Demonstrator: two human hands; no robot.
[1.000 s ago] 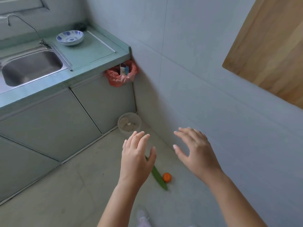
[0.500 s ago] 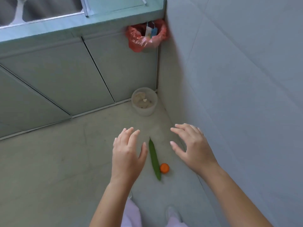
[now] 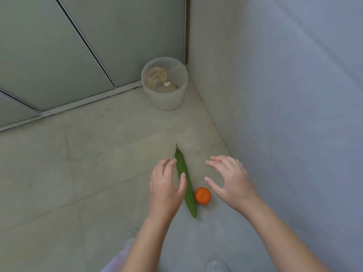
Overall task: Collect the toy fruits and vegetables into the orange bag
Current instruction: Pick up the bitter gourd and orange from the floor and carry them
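Floor corner, head view. A green pod [image 3: 186, 183] lies on the floor [image 3: 82, 173] with an orange [image 3: 203, 195] touching its right side near the lower end. Left hand [image 3: 164, 188], fingers spread, overlaps the pod's left edge; contact cannot be judged. Right hand [image 3: 231, 178], spread and empty, hovers beside the orange. A translucent tub [image 3: 164, 84] stands in the corner between cabinet doors [image 3: 59, 55] and wall [image 3: 284, 95]; its contents are indistinct. 1 shoe [image 3: 217, 266] is cut off below.

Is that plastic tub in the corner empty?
No. The tub stands upright and lidless, with pale scraps lying at its bottom; what they are cannot be told.
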